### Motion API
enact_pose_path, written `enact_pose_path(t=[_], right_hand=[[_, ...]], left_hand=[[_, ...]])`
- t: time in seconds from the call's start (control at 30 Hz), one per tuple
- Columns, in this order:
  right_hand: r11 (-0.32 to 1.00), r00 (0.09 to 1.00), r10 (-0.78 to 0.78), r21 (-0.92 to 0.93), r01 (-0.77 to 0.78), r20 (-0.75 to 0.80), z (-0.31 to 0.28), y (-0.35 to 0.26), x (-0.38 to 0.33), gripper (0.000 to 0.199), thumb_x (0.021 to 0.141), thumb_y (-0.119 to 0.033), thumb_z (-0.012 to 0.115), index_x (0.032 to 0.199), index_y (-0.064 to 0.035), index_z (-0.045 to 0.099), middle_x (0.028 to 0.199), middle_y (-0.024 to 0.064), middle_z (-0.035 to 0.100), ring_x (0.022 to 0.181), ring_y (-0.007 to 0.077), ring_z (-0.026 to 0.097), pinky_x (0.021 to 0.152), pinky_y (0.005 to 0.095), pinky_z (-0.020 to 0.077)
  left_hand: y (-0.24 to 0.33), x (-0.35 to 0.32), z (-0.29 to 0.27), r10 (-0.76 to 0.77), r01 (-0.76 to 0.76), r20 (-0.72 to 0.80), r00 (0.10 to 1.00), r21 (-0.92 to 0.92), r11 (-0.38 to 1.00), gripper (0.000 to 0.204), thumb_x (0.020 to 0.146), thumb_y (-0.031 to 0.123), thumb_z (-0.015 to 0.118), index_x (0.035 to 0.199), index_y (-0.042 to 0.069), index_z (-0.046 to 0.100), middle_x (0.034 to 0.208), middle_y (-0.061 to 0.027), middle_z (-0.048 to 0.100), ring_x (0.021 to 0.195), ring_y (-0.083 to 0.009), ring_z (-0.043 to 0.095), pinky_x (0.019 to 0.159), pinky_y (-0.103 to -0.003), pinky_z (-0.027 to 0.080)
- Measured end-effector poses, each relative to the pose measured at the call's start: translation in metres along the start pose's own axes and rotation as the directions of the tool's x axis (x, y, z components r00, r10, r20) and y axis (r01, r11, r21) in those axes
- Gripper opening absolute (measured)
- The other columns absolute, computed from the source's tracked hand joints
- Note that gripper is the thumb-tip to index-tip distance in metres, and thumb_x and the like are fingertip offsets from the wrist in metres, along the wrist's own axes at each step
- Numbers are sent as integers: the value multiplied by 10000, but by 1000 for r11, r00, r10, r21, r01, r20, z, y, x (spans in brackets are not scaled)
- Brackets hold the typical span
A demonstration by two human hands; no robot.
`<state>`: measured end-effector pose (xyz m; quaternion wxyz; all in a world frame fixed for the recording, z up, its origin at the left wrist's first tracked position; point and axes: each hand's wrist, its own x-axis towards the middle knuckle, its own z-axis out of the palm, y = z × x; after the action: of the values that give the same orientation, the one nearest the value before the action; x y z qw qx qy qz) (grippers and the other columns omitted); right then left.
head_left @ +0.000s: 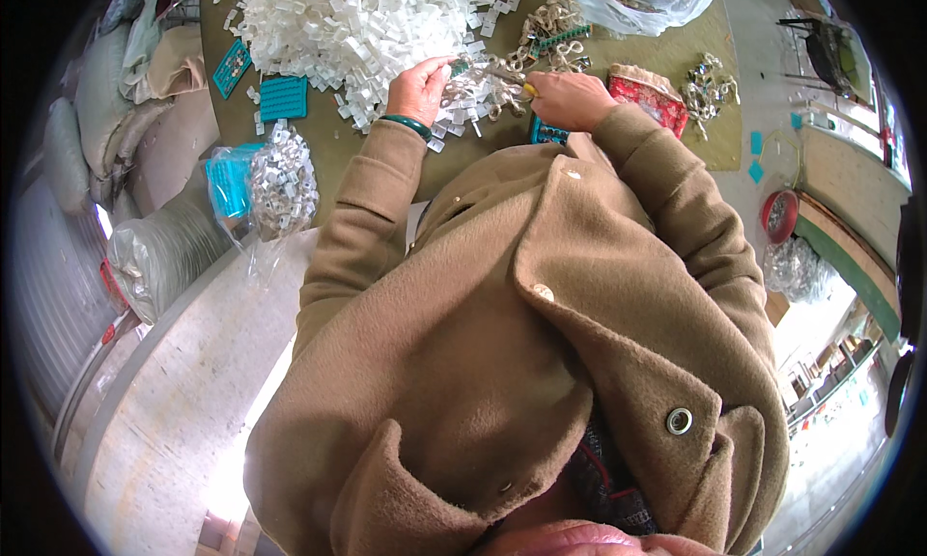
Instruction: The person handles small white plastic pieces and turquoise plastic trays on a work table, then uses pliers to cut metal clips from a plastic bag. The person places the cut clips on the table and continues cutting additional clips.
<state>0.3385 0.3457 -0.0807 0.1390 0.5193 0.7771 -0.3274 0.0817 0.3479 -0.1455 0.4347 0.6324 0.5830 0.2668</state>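
Note:
My left hand (417, 93), with a dark green bangle at the wrist, is closed in a pinch around a small greenish piece (459, 68) at the edge of a heap of small white plastic pieces (357, 25). My right hand (572, 100) grips a slim metal hand tool with a yellow handle (529, 90). Its metal end points left toward the pinched piece; whether they touch I cannot tell. Below the tool lie several small metal-and-cord pieces (504, 97). Beside my right wrist is a red patterned pouch (649, 99).
Turquoise trays (283, 98) rest left of the heap on the olive tabletop (328, 155). A bag of small pale pieces (282, 181) hangs near the table's front edge. Bundles of beige cord pieces (555, 25) and a plastic bag (666, 11) are at the far right. Stuffed sacks (101, 83) stand left.

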Motion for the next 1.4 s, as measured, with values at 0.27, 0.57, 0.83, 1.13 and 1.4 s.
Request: enact_pose_path(t=[0.27, 0.57, 0.83, 1.13, 1.4], right_hand=[[998, 992, -44, 47, 49, -117, 5, 0, 8, 267, 875, -240, 469, 1009, -41, 586, 966, 204, 677, 882, 392, 652, 788, 492, 514], [997, 995, -60, 33, 63, -83, 2, 0, 7, 258, 900, -248, 466, 1018, -52, 586, 917, 207, 679, 840, 394, 657, 760, 495, 517], [992, 991, -18, 121, 35, -136, 7, -4, 4, 215, 901, -220, 492, 919, -54, 627, 740, 218, 659, 696, 407, 652, 666, 514, 509], [998, 987, 32, -46, -40, -160, 9, -12, -3, 300, 865, -184, 468, 1061, -7, 611, 1010, 243, 666, 889, 385, 680, 760, 487, 532], [999, 975, -29, -38, 21, -221, 12, -11, 0, 276, 896, -233, 501, 1074, -35, 576, 986, 194, 660, 856, 385, 671, 734, 485, 535]], left_hand=[[14, -2, 4, -85, 103, 108, 990, -174, 979, 222, 974, 92, 580, 1156, 4, 671, 925, -35, 701, 808, -100, 667, 714, -239, 539], [27, -5, 0, -67, 72, 59, 996, -83, 994, 220, 969, 124, 593, 1144, 20, 679, 856, -24, 695, 741, -70, 634, 667, -224, 509], [19, 0, 4, -111, 142, 121, 986, -288, 947, 227, 953, 117, 630, 1149, 18, 688, 918, -6, 700, 789, -61, 617, 686, -218, 507], [14, 1, 8, -281, 293, 99, 955, -147, 945, 294, 906, 29, 652, 1199, 21, 678, 1001, -24, 704, 814, -58, 597, 751, -222, 508], [8, 0, 5, -212, 254, 147, 966, -401, 880, 295, 889, 16, 666, 1184, 17, 681, 1040, -45, 696, 905, -74, 621, 807, -224, 517]])
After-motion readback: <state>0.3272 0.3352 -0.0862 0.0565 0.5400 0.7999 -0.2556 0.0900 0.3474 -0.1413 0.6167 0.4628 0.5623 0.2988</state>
